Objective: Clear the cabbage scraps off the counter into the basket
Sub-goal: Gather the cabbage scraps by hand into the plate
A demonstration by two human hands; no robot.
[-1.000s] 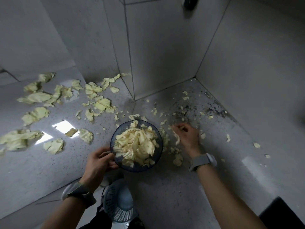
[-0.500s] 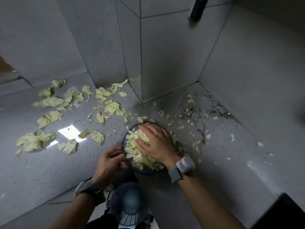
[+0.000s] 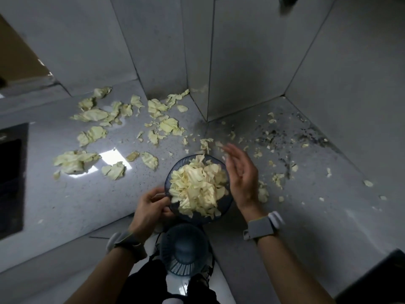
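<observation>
1. Sitting nearest the person, below the counter's edge, a second slotted container (image 3: 184, 249) appears to hold nothing.
2. The left hand (image 3: 149, 207) grips the near-left rim of the basket (image 3: 197, 219), fingers curled around it; a grey band circles the wrist.
3. The basket rests at the inner corner of the counter (image 3: 65, 205), close to its front edge, heaped above the rim with pale cabbage pieces (image 3: 197, 187).
4. The right hand (image 3: 241, 178) hovers at the basket's right rim, fingers straight and spread, motion-blurred, with nothing visible in it.
5. Small scraps (image 3: 278, 178) dot the counter just right of that hand. Large torn leaves (image 3: 92, 115) lie well apart to the left, reaching back to the tiled wall (image 3: 252, 62).
6. Dark grit (image 3: 306, 134) speckles the far right corner among the crumbs.
7. Judged from here, much of the clearing is left, and the heap is the main hazard. More leaves dropped on top could slide off either side, and those on the near side would fall past the edge. A careless tug by the left hand could tip the basket off the counter. Sweeping the far corner risks dragging grit in with the cabbage.
</observation>
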